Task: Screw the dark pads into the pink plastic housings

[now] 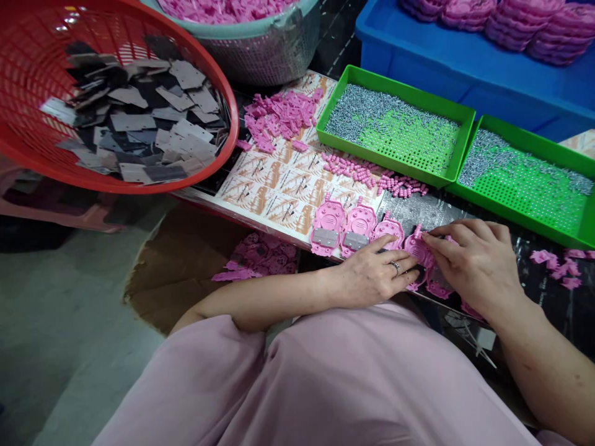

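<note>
Several pink plastic casings stand in a row along the table's front edge. The two leftmost, a first casing [328,217] and a second casing [360,223], each carry a grey metal plate [325,237]. My left hand [374,272], a ring on one finger, lies with fingers stretched over the middle casings. Its fingertips touch a pink casing [417,249] near its lower side. At that casing's top end, my right hand [478,263] pinches a small pink ribbed piece [418,230]. My right fingers partly cover the casings farther right.
Behind the row lie loose pink ribbed pieces [357,170] and a pile of pink parts [281,118]. Two green trays [390,158] hold screws. A red basket [227,142] of metal plates stands left; a teal basket [260,37] and blue bin [418,68] stand behind.
</note>
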### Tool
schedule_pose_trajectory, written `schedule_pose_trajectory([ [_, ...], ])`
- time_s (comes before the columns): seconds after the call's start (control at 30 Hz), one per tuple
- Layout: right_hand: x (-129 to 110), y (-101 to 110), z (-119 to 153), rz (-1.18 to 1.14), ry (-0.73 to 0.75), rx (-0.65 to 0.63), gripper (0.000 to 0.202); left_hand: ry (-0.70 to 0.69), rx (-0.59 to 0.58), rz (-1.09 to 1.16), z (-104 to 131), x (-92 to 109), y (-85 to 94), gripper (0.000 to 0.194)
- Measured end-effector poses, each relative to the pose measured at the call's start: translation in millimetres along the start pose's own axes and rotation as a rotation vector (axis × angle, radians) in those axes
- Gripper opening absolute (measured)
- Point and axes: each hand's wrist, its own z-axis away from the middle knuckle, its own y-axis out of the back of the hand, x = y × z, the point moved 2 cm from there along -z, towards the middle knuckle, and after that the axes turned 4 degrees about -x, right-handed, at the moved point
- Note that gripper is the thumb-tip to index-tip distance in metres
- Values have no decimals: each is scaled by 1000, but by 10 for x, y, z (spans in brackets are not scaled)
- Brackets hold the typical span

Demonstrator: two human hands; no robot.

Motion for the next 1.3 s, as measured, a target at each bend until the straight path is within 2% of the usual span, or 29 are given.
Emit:
schedule_pose_trajectory([
  [0.23, -270, 77, 75, 250, 3, -121, 37, -4, -17, 2, -21, -12, 34, 26],
  [0.33, -250, 75, 62, 220, 6, -117, 33, -8, -15, -9, -28, -23, 32, 27],
  [0.47, -139, 45, 37, 118, 29, -55, 21, -13, 6, -29, -30, 3, 4, 27],
  [0.6, -103, 15, 53, 105, 39, 46, 22, -28, 22, -15, -38, 42, -21, 28],
  [0.7, -48, 42, 65, 67, 48, 101, 21, -20, 26, -17, 4, -87, 58, 29],
  [0.77, 36, 93, 60, 43, 17, 142, 22, 76, 38, -55, 91, -324, 195, 27],
  [0.83, 126, 156, 34, 35, -10, 206, 28, 304, 64, -103, 225, -688, 373, 30],
  [0.9, 186, 204, -26, 32, 5, 233, 33, 537, 8, -163, 374, -1097, 525, 37],
  [0.97, 199, 223, -117, 22, 39, 209, 27, 737, -63, -250, 504, -1458, 627, 38],
  [1.03, 168, 228, -218, 17, 100, 221, 16, 857, -141, -287, 590, -1696, 668, 33],
  [1.1, 118, 217, -307, 0, 158, 242, 14, 922, -146, -268, 631, -1787, 681, 27],
  [1.17, 63, 187, -382, -37, 185, 200, 15, 966, -52, -165, 634, -1752, 691, 23],
  [1.23, -4, 163, -448, -93, 187, 164, 16, 985, 102, 89, 603, -1630, 693, 19],
  [1.3, -95, 170, -521, -148, 200, 186, 22, 974, 248, 493, 538, -1462, 664, 18],
])
